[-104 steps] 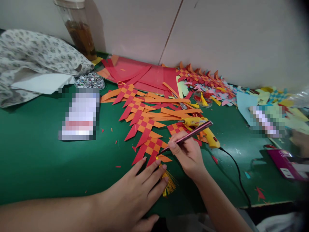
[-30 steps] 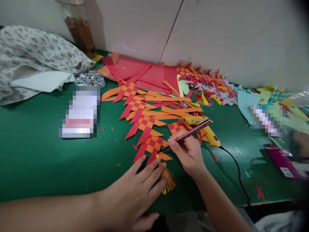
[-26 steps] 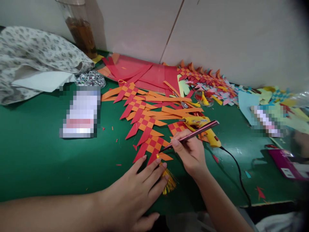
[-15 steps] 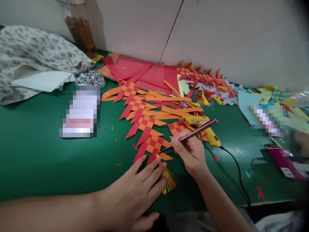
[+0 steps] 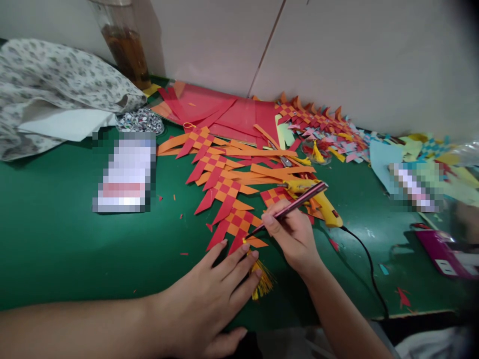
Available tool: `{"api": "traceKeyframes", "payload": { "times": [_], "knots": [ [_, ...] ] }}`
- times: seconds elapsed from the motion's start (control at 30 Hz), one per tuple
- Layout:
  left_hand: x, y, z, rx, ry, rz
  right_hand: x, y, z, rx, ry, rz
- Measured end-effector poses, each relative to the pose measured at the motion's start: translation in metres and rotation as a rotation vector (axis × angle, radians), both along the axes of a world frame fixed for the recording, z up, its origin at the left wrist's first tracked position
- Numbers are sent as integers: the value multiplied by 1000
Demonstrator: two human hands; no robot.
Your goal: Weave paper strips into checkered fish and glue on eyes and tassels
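Observation:
A chain of woven red and orange paper pieces (image 5: 226, 192) runs down the middle of the green table. At its lower end hangs a yellow tassel (image 5: 263, 279). My left hand (image 5: 213, 284) lies spread over that end, fingertips on the lowest paper points and the top of the tassel. My right hand (image 5: 294, 237) pinches a dark pink pen-like tool (image 5: 299, 202), whose thin dark tip touches or nearly touches the yellow knot by my left fingertips. Just behind the right hand rests a yellow glue gun (image 5: 327, 207).
A blurred phone (image 5: 125, 172) and a patterned cloth (image 5: 56, 94) are at left, near a drink container (image 5: 127, 55). Red sheets (image 5: 224, 112) and paper scraps line the wall. The glue gun's black cord (image 5: 368, 254) runs right, towards a magenta object (image 5: 441, 252).
My right hand has shifted slightly left, and the tool's back end has tipped a little left and down. The left hand and the woven paper have not moved.

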State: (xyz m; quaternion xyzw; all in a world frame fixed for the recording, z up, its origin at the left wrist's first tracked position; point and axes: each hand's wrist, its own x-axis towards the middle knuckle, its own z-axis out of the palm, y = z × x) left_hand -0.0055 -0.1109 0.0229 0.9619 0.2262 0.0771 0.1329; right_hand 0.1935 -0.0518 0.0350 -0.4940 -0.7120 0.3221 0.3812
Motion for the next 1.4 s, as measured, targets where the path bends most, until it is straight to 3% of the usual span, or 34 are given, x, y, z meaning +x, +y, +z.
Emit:
{"api": "traceKeyframes", "payload": {
  "times": [0.27, 1.2, 1.4],
  "knots": [
    [0, -1, -1, 10, -14, 6, 3, -2, -2, 35, 30, -52],
    [0, 0, -2, 16, -15, 5, 1, 0, -1, -2, 3, -9],
    [1, -2, 4, 6, 16, 21, -4, -2, -1, -49, 20, -29]
  ]
}}
